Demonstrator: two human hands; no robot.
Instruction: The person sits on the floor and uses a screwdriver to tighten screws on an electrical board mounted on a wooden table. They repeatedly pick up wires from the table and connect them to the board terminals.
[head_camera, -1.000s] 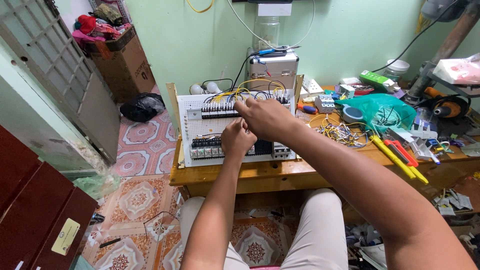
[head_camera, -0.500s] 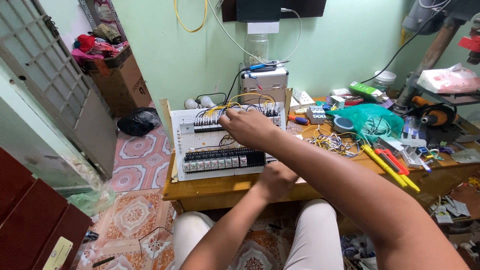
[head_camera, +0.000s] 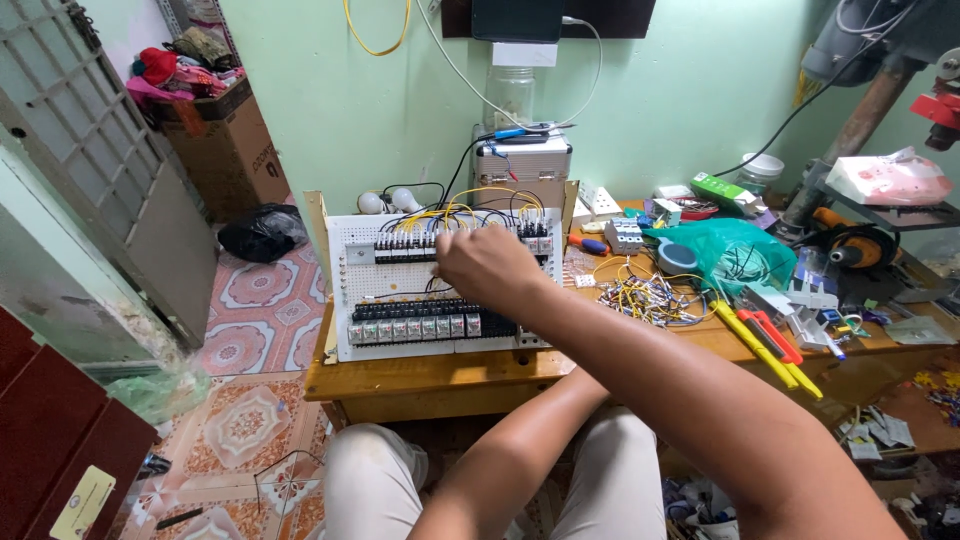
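White perforated panel (head_camera: 350, 300), yellow wires (head_camera: 470, 200), green bag (head_camera: 735, 255)

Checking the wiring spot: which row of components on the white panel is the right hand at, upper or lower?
The upper row, under the yellow wires; the right hand overlaps it. The lower black row sits clear below.

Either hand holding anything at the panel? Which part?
Cannot tell. The right hand is at the wires on the panel, fingertips hidden behind the knuckles. The left hand is hidden behind the right forearm.
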